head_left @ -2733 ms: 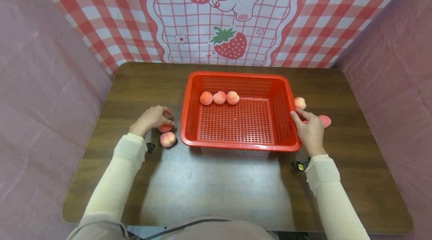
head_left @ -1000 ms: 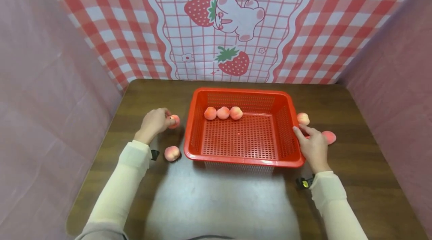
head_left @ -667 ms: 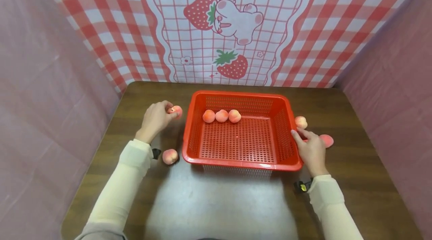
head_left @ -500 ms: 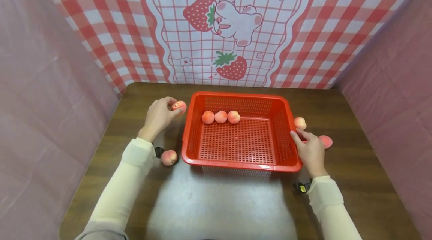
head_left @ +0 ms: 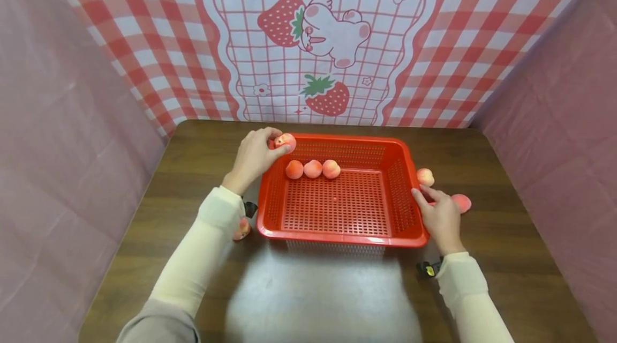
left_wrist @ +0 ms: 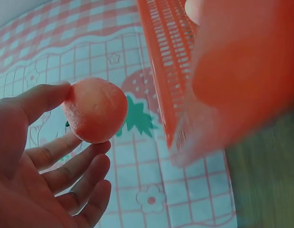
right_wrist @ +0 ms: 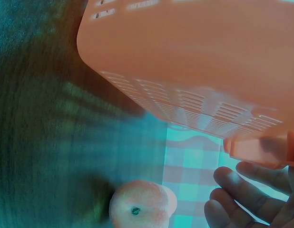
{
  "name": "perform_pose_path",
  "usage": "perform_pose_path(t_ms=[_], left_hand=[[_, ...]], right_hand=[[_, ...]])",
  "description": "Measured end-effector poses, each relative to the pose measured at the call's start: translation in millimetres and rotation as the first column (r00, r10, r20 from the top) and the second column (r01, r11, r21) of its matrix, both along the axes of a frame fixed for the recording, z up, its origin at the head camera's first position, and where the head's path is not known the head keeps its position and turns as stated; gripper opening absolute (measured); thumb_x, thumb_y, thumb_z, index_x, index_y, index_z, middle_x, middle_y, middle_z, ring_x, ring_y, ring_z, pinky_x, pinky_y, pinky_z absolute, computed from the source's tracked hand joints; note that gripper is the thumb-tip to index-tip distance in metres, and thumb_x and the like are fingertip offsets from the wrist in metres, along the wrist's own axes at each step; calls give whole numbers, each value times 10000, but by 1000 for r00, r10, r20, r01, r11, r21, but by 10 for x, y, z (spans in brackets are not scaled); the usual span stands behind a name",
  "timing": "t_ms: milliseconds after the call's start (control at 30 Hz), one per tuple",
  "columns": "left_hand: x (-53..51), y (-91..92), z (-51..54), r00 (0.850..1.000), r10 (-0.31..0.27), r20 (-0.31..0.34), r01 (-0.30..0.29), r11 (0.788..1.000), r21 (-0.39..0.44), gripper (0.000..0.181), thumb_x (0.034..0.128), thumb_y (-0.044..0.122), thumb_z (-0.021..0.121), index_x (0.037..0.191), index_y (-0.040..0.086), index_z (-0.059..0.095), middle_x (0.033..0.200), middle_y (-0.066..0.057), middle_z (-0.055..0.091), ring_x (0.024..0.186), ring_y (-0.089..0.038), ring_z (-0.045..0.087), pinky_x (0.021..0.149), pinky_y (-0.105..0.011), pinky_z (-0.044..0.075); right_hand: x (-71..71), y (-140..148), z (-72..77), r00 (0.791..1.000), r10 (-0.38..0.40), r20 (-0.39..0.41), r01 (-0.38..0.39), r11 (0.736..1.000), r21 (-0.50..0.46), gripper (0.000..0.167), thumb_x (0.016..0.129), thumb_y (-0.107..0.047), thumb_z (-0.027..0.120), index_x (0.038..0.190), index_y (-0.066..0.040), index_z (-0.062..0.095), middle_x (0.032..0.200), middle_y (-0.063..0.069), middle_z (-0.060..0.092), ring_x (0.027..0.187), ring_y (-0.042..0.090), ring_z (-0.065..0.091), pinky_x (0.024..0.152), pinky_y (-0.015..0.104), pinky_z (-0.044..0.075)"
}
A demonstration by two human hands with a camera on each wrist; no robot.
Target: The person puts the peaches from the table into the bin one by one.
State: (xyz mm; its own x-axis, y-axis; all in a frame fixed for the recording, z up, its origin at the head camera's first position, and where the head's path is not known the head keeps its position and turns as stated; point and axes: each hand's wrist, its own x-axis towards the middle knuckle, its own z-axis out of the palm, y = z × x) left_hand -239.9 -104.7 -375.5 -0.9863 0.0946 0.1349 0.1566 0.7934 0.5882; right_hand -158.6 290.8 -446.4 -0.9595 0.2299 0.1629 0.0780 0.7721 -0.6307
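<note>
My left hand [head_left: 253, 157] pinches a peach [head_left: 286, 142] between thumb and fingers, above the back left corner of a red plastic basket [head_left: 337, 239]. In the left wrist view, that peach [left_wrist: 96, 110] sits against the thumb and fingertips, clear of the basket wall. Three peaches [head_left: 313, 169] lie in a row inside the basket, towards its back left. My right hand [head_left: 441, 218] grips the basket's right rim, thumb on top and fingers outside. In the right wrist view, its fingers [right_wrist: 254, 197] curve beneath the rim.
Right of the basket lie a pale peach [head_left: 425, 177] and a pinker one [head_left: 462, 203]; a further reddish bit is mostly hidden by my right hand. Another peach [head_left: 242, 229] lies left of the basket, partly behind my left sleeve. A checked strawberry cloth [head_left: 328, 99] hangs behind the table.
My left hand has picked up a peach from the table left of the basket and carried it up and rightwards over the rim. The right hand has stayed on the basket's right rim.
</note>
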Motion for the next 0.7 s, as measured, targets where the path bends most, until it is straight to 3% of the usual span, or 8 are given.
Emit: perform_pose_path(t_ms=[500, 700], left_hand=[[-101, 410, -12, 992, -99, 73, 100, 995, -6, 506, 866, 438, 707, 1246, 113, 629, 1204, -59, 672, 1122, -272, 558, 962, -438, 457], [-135, 580, -63, 979, -148, 137, 147, 989, 18, 534, 868, 447, 702, 1286, 127, 607, 1236, -32, 654, 1124, -250, 537, 945, -412, 459]], right_hand=[[6, 7, 9, 1000, 8, -5, -8, 1000, 0, 458, 955, -331, 615, 1255, 15, 633, 1073, 275, 673, 903, 384, 596, 825, 503, 495], [12, 9, -8, 1000, 12, 8, -12, 1000, -11, 477, 966, -353, 592, 1272, 10, 622, 1095, 272, 667, 923, 377, 587, 852, 514, 503]])
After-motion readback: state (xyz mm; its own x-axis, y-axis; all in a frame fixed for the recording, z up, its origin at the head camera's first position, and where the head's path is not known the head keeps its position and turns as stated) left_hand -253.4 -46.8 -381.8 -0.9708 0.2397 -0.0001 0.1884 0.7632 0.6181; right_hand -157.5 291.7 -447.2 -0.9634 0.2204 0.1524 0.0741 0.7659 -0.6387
